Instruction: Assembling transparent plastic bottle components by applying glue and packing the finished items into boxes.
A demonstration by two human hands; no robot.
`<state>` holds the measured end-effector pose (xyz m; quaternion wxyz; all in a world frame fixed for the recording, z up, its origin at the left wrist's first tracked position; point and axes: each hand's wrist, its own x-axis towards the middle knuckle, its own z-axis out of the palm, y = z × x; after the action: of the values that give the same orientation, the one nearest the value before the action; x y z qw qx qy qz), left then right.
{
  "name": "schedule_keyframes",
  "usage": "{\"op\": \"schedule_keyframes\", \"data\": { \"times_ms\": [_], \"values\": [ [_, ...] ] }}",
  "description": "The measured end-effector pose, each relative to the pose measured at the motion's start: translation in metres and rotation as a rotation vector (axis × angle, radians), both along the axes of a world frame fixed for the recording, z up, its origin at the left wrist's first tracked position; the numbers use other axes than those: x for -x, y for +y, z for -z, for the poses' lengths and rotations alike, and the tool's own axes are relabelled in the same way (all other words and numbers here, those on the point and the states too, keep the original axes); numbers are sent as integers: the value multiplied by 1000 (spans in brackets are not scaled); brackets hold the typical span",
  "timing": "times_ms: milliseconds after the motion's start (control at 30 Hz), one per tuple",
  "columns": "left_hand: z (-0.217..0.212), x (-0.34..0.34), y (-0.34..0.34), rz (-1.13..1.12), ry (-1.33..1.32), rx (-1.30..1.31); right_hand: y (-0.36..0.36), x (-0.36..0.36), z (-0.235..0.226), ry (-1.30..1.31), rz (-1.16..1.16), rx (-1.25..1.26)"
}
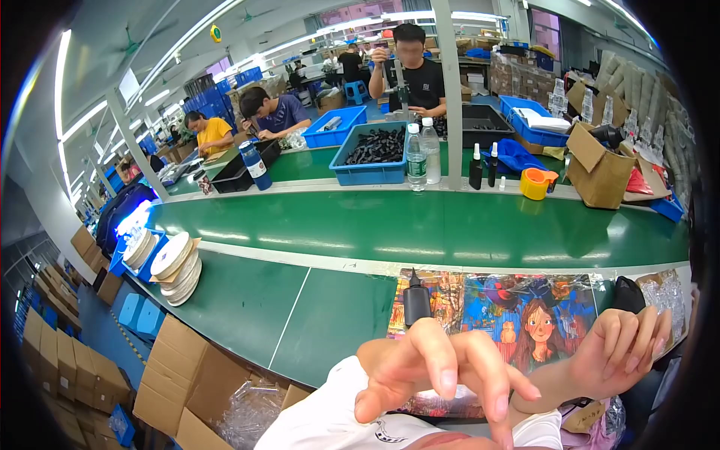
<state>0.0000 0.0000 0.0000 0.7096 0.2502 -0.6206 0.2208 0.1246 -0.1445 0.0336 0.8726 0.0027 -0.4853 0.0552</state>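
Both hands (442, 371) hover bare, fingers spread, above glossy cartoon-printed mat (517, 315).

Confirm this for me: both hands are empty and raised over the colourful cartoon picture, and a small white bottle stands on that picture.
Wrong colour. In the head view the small bottle standing on the cartoon picture is black, not white. The left hand and right hand are indeed empty and raised over it.
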Motion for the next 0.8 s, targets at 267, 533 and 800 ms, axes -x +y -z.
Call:
{"op": "schedule_keyframes", "data": {
  "times_ms": [267,533,800],
  "values": [
    [-8,9,-2,-98,100,-24,1,2,0,8,-3,-10],
    [-18,5,5,-103,66,-84,3,4,2,33,13,-12],
    [-13,2,5,-59,52,-86,4,5,1,23,15,4]
  ]
}}
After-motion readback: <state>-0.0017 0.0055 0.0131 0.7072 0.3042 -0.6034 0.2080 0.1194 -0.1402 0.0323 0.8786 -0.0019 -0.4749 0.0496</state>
